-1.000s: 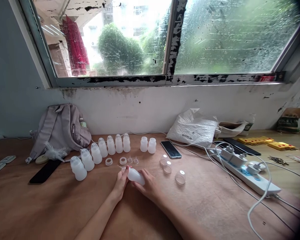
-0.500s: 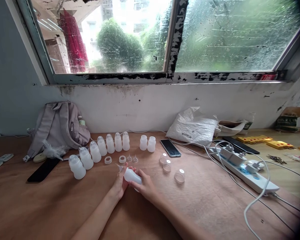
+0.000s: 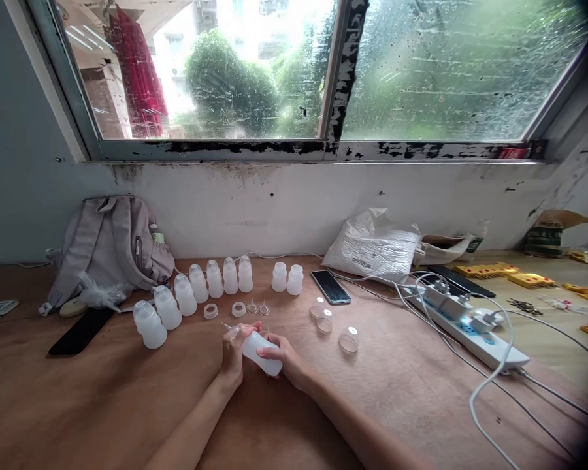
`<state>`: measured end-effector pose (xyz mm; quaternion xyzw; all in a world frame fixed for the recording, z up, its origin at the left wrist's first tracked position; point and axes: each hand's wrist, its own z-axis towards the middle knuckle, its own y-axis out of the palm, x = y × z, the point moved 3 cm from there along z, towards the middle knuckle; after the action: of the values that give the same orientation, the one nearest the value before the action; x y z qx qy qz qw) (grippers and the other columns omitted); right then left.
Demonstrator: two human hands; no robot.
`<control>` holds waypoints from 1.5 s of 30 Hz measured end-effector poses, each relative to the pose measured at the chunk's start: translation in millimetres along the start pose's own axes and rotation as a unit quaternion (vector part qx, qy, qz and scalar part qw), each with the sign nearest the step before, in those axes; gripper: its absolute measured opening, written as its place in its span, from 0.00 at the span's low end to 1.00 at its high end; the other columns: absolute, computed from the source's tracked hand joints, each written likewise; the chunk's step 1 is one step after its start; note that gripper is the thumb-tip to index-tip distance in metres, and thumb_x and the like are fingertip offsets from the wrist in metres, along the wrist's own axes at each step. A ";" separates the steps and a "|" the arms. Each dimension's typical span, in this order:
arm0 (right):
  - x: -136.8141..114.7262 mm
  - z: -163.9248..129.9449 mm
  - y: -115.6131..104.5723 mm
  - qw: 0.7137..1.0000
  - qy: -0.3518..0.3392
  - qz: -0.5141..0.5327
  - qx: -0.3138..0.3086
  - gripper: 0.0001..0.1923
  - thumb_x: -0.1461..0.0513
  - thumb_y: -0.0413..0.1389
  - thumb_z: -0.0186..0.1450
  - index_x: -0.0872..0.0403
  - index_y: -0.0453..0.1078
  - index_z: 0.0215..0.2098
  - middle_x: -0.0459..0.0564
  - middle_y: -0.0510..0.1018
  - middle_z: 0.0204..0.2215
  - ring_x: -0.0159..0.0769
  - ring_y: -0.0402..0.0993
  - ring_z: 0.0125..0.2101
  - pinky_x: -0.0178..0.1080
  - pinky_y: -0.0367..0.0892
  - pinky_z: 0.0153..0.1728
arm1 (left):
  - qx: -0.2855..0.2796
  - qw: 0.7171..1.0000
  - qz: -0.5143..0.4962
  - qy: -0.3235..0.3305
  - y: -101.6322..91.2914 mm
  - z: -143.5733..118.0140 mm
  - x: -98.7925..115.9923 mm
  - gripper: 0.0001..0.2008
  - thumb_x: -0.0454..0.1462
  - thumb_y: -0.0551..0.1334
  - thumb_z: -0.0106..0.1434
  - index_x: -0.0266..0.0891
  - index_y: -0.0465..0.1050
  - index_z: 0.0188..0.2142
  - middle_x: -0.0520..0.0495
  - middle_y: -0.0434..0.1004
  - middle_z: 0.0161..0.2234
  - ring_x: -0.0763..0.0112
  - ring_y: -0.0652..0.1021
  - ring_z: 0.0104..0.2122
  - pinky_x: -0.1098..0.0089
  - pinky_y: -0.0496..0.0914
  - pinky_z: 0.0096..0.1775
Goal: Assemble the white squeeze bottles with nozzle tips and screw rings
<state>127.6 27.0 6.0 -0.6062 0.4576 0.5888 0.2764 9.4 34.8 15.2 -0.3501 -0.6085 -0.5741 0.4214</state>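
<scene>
A frosted white baby bottle (image 3: 263, 354) lies tilted between both hands, its top toward the upper left. My right hand (image 3: 288, 358) is wrapped round the bottle's body. Closed about its neck end is my left hand (image 3: 233, 352), with a clear nipple tip (image 3: 228, 327) poking out past the fingers. Beyond the hands lie two white collar rings (image 3: 238, 309) and two clear nipples (image 3: 257, 307). Two uncapped bottles (image 3: 287, 279) stand farther back. To the right are three clear dome caps (image 3: 348, 340).
Several capped bottles (image 3: 186, 295) form a curved row at left, near a grey backpack (image 3: 112, 248) and a black phone-like slab (image 3: 81, 334). A phone (image 3: 331, 287), a silver padded bag (image 3: 375, 248) and a power strip (image 3: 500, 352) with looping cables occupy the right.
The bottle has turned slightly, its base now swung lower right and more of its body showing. My right hand has shifted a little along it. The whole view has moved slightly.
</scene>
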 end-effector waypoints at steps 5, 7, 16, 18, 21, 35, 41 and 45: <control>-8.4 -6.8 7.7 0.996 -0.053 0.068 0.018 0.17 0.49 0.52 0.56 0.54 0.59 0.33 0.44 0.69 0.23 0.28 0.64 0.18 0.29 0.56 0.15 | -0.128 0.991 0.032 0.010 7.5 -4.5 6.8 0.18 0.43 0.61 0.52 0.39 0.68 0.41 0.45 0.74 0.34 0.71 0.73 0.24 0.71 0.67 0.28; -11.9 -11.3 7.2 0.994 -0.082 0.057 0.042 0.18 0.47 0.49 0.58 0.53 0.60 0.34 0.45 0.68 0.25 0.29 0.65 0.22 0.30 0.60 0.19 | -0.166 0.985 0.042 -0.015 10.5 -8.1 3.4 0.20 0.45 0.61 0.52 0.38 0.66 0.42 0.46 0.74 0.30 0.72 0.72 0.21 0.72 0.65 0.25; -24.8 -44.7 -52.6 0.904 -0.187 -0.299 0.240 0.17 0.49 0.47 0.60 0.54 0.65 0.32 0.47 0.68 0.24 0.32 0.64 0.23 0.34 0.61 0.23 | -0.141 0.983 -0.042 -0.110 4.7 -0.8 -10.1 0.21 0.48 0.58 0.54 0.33 0.69 0.39 0.42 0.75 0.33 0.63 0.74 0.36 0.69 0.65 0.37; -31.7 -58.4 -75.9 0.841 -0.206 -0.392 0.310 0.14 0.53 0.47 0.60 0.54 0.65 0.32 0.48 0.68 0.26 0.33 0.64 0.23 0.36 0.61 0.25 | -0.140 0.982 -0.050 -0.120 2.9 1.5 -11.6 0.20 0.47 0.58 0.54 0.34 0.69 0.40 0.41 0.74 0.35 0.62 0.73 0.38 0.68 0.65 0.38; -39.8 -77.3 -113.7 0.745 -0.181 -0.501 0.402 0.11 0.56 0.47 0.59 0.54 0.65 0.33 0.52 0.68 0.32 0.36 0.66 0.27 0.39 0.63 0.31 | -0.150 0.980 -0.042 -0.122 2.7 0.4 -12.1 0.20 0.46 0.58 0.54 0.35 0.68 0.42 0.42 0.74 0.36 0.62 0.73 0.38 0.67 0.65 0.38; -61.4 -35.2 -112.9 0.924 -0.182 -0.178 0.286 0.24 0.51 0.56 0.52 0.55 0.62 0.42 0.50 0.73 0.29 0.35 0.70 0.28 0.34 0.63 0.23 | -0.139 0.987 0.065 -0.056 6.0 -7.2 -2.3 0.18 0.43 0.62 0.51 0.37 0.68 0.40 0.47 0.72 0.33 0.69 0.71 0.31 0.72 0.63 0.32; -49.3 15.3 -87.2 0.951 -0.182 0.009 0.249 0.19 0.52 0.59 0.50 0.54 0.64 0.35 0.46 0.72 0.27 0.30 0.70 0.23 0.32 0.64 0.20 | -0.141 0.973 0.183 0.002 -0.3 1.1 3.0 0.19 0.42 0.64 0.48 0.36 0.69 0.39 0.45 0.74 0.36 0.65 0.72 0.37 0.70 0.64 0.38; -21.9 31.6 -80.2 0.957 -0.153 0.096 0.225 0.17 0.53 0.60 0.50 0.54 0.63 0.31 0.42 0.69 0.22 0.29 0.69 0.20 0.30 0.64 0.18 | -0.103 0.958 0.264 0.039 -7.7 10.3 -0.1 0.21 0.41 0.65 0.47 0.35 0.70 0.40 0.42 0.74 0.39 0.61 0.72 0.40 0.67 0.65 0.42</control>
<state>186.1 94.0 6.0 -0.3844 0.5867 0.5798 0.4146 1.3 44.3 12.1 -0.5172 -0.4150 -0.5152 0.5430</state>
